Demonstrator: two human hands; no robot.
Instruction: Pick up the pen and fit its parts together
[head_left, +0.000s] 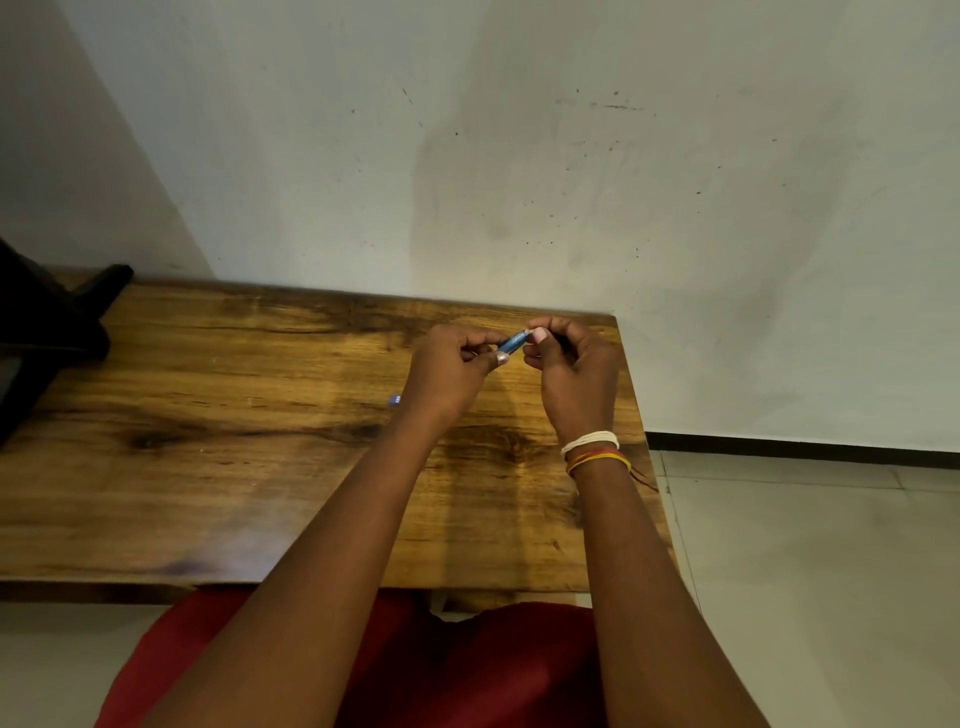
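Both hands are raised over the far right part of a wooden table (208, 415). My left hand (449, 371) pinches the lower end of a small blue pen-like tube (513, 342) between thumb and fingers. My right hand (574, 371) pinches the tube's upper, whitish tip, its other fingers curled. The tube slants up to the right between the two hands. A small blue piece (395, 399) lies on the table just left of my left wrist, partly hidden by it. My right wrist wears white, red and yellow threads (592, 449).
A black object (47, 322) stands at the table's far left. A pale wall (519, 156) runs right behind the table. The table's right edge is close to my right hand, with tiled floor (805, 571) beyond. Red cloth (467, 670) covers my lap below the near edge.
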